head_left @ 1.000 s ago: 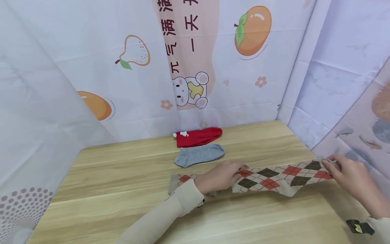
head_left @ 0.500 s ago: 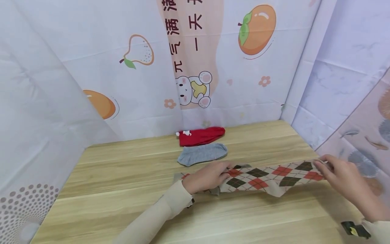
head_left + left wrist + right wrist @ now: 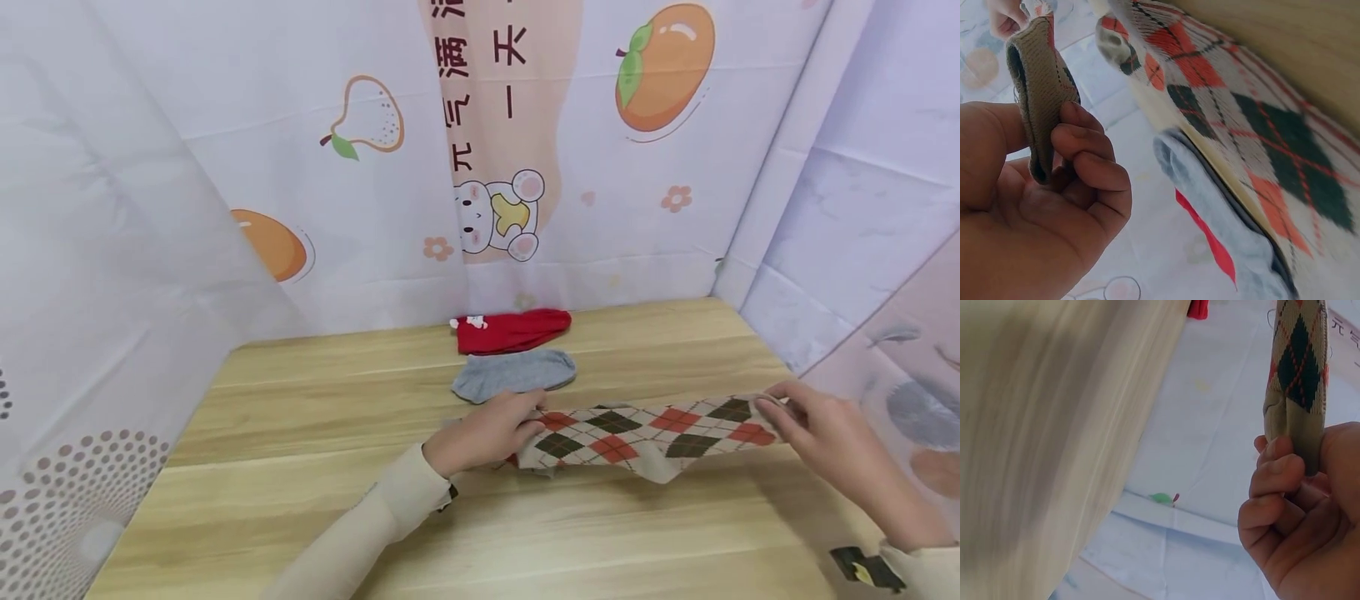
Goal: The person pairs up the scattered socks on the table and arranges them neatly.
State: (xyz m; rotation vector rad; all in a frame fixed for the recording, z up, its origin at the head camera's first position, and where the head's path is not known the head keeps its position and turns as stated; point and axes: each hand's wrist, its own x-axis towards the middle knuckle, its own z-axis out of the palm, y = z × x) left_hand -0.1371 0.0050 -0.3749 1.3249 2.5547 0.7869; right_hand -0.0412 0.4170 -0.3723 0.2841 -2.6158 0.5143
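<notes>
An argyle sock (image 3: 622, 437) in beige, red and dark green is stretched sideways between both hands, close over the table. My left hand (image 3: 483, 433) pinches its beige cuff (image 3: 1041, 94) between thumb and fingers. At the other end, the plain beige toe (image 3: 1304, 434) is pinched by my right hand (image 3: 843, 454). A second argyle sock (image 3: 1241, 125) lies on the table beside the left hand; in the head view it is mostly hidden under that hand and the held sock.
Behind the hands a grey ankle sock (image 3: 513, 375) lies flat. Farther back, near the printed wall cloth (image 3: 360, 267), is a red sock (image 3: 517, 332) with a small white figure. The wooden table (image 3: 300, 408) meets cloth walls at the back and right.
Both hands have moved left over the table with the held argyle sock, which now covers more of the lying one. The head view has shifted a little. The grey and red socks stay put.
</notes>
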